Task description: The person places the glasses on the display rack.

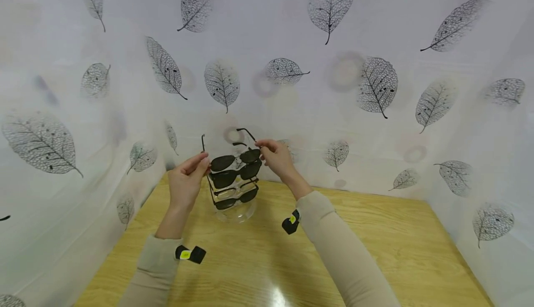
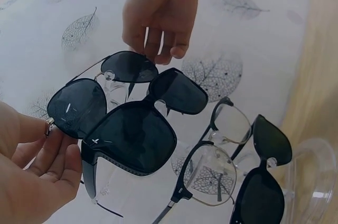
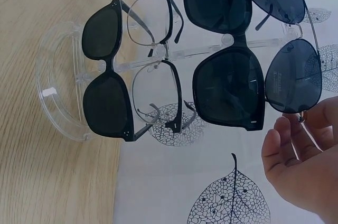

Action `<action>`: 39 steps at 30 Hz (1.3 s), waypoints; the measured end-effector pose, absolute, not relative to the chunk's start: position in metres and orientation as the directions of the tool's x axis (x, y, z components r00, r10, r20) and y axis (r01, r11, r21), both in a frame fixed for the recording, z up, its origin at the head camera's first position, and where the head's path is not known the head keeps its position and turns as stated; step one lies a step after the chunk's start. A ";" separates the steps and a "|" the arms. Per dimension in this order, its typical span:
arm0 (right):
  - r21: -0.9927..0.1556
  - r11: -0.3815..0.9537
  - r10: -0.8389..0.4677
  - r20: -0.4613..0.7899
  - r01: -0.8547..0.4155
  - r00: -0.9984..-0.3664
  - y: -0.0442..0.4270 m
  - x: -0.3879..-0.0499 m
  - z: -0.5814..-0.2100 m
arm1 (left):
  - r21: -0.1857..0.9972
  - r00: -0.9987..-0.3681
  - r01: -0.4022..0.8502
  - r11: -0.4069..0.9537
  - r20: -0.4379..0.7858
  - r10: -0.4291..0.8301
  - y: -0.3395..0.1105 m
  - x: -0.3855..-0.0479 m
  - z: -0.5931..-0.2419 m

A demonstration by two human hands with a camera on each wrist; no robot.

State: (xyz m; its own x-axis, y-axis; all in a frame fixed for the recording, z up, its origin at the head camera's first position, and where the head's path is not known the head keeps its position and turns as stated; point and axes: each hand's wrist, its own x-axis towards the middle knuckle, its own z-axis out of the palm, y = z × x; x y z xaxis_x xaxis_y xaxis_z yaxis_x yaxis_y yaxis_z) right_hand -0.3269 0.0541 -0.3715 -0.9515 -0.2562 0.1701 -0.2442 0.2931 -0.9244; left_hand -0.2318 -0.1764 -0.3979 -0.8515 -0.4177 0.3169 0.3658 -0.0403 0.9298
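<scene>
A clear plastic display stand (image 3: 45, 92) holds several pairs of eyewear one above another. At the top is a pair of thin-metal-framed sunglasses (image 1: 222, 163), lying against the stand's upper end. My left hand (image 1: 185, 184) pinches its left hinge corner between thumb and fingers; my right hand (image 1: 276, 158) pinches the right one. Its temples point back toward the curtain. Just below sit thick black-framed sunglasses (image 3: 229, 86). Lower come half-rimmed eyeglasses with clear lenses (image 2: 208, 174), and lowest another pair of dark sunglasses (image 3: 108, 105).
The stand's round base rests on a wood-grain table (image 1: 250, 260), near its back edge. A pale curtain (image 1: 267, 28) printed with leaf skeletons surrounds the table at the back and sides. Black straps with yellow labels hang by both wrists.
</scene>
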 end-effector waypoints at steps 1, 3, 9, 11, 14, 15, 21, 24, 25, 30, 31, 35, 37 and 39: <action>-0.926 0.293 -0.256 0.165 -0.239 -0.952 0.054 -0.327 -0.371 | 0.930 -0.851 0.365 -0.034 0.319 -0.417 -0.177 -0.232 -0.398; -0.927 0.290 -0.257 0.164 -0.239 -0.952 0.054 -0.326 -0.372 | 0.930 -0.852 0.366 -0.028 0.323 -0.413 -0.177 -0.232 -0.399; -0.927 0.283 -0.261 0.173 -0.247 -0.950 0.054 -0.327 -0.373 | 0.929 -0.853 0.371 -0.002 0.340 -0.397 -0.177 -0.230 -0.399; -0.923 0.291 -0.260 0.177 -0.251 -0.949 0.054 -0.327 -0.373 | 0.927 -0.849 0.375 0.014 0.350 -0.395 -0.177 -0.230 -0.400; -0.916 0.306 -0.255 0.182 -0.258 -0.950 0.053 -0.327 -0.374 | 0.924 -0.845 0.381 0.037 0.364 -0.391 -0.178 -0.229 -0.400; -0.915 0.310 -0.254 0.184 -0.260 -0.950 0.053 -0.326 -0.374 | 0.923 -0.844 0.383 0.044 0.369 -0.390 -0.178 -0.229 -0.401; -0.913 0.314 -0.253 0.184 -0.261 -0.950 0.053 -0.326 -0.376 | 0.922 -0.842 0.379 0.076 0.377 -0.384 -0.180 -0.229 -0.402; -0.913 0.316 -0.253 0.182 -0.259 -0.950 0.053 -0.326 -0.375 | 0.922 -0.840 0.376 0.092 0.382 -0.386 -0.180 -0.229 -0.402; -0.912 0.317 -0.253 0.183 -0.261 -0.950 0.052 -0.326 -0.375 | 0.922 -0.840 0.376 0.095 0.382 -0.386 -0.181 -0.228 -0.401; -0.910 0.323 -0.252 0.180 -0.258 -0.951 0.052 -0.325 -0.374 | 0.921 -0.841 0.376 0.100 0.385 -0.381 -0.182 -0.228 -0.401; -0.911 0.323 -0.253 0.179 -0.257 -0.951 0.052 -0.325 -0.373 | 0.922 -0.842 0.374 0.100 0.383 -0.381 -0.182 -0.228 -0.401; -0.914 0.316 -0.258 0.174 -0.253 -0.950 0.053 -0.324 -0.373 | 0.922 -0.841 0.369 0.116 0.384 -0.382 -0.182 -0.227 -0.402; -0.912 0.317 -0.261 0.179 -0.260 -0.948 0.053 -0.324 -0.374 | 0.920 -0.837 0.368 0.133 0.391 -0.383 -0.183 -0.228 -0.402; -0.909 0.318 -0.266 0.188 -0.270 -0.945 0.054 -0.324 -0.374 | 0.917 -0.833 0.370 0.148 0.398 -0.385 -0.183 -0.228 -0.403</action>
